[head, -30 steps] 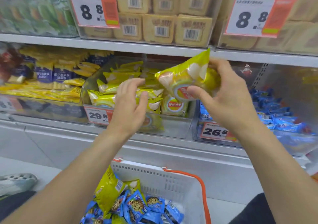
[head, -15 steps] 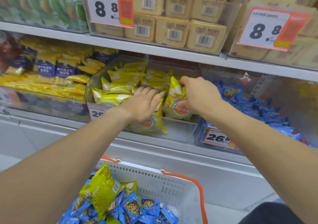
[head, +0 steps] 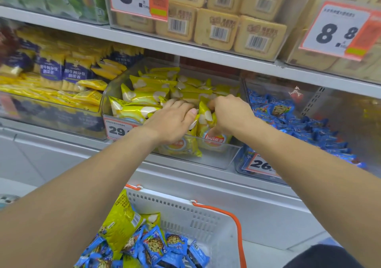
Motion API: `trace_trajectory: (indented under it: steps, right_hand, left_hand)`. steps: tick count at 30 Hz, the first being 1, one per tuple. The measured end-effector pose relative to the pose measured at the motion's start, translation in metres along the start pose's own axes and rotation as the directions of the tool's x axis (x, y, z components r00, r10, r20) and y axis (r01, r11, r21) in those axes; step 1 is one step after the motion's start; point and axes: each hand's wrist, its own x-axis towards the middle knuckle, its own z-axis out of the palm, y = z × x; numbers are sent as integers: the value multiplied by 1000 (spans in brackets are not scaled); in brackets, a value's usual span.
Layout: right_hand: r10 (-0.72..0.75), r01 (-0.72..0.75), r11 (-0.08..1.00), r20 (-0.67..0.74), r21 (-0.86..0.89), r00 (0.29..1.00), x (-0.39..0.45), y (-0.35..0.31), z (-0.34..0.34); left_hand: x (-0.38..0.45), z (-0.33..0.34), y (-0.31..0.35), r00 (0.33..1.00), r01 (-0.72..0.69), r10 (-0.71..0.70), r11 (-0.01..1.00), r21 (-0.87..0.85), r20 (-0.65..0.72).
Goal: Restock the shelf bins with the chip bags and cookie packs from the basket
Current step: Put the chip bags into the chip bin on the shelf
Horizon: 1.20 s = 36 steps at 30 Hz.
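Chip bag [head: 208, 123] stands upright in right hand's [head: 228, 113] pinch; left hand [head: 171, 121] presses flat alongside.

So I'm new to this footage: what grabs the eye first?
Both hands meet in the clear middle bin: the right hand grips a yellow chip bag, the left hand presses neighbouring bags. Below, a white basket holds blue cookie packs.

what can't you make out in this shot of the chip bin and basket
- Head view: price tag on the chip bin, digits hidden by the left hand.
- Basket, cut off by the bottom edge.
- Right hand fingertips, buried behind the chip bag.
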Motion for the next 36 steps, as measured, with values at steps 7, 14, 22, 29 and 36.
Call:
trace_trajectory:
  steps: [7,14,22,29,36]
  right_hand:
    - [-26,26,1000,-13,11,1000,0,6,4]
    - [-37,36,998,-14,-41,999,7,4,4]
    - [-133,131,987,-18,-89,991,-2,14,-7]
    - [-177,169,984,-227,-53,958,-33,24,-6]
    - [-193,190,981,-300,-39,934,-46,23,22]
  left_hand:
    - [-2,1,-2,999,-21,22,1000,20,-38]
    - [-5,-2,0,1000,-1,2,1000,31,-26]
    - [-4,-2,4,1000,-16,16,994,109,-7]
    - [-5,-3,12,1000,9,-6,994,110,-23]
    - [-29,-6,34,925,-149,144,989,12,-353]
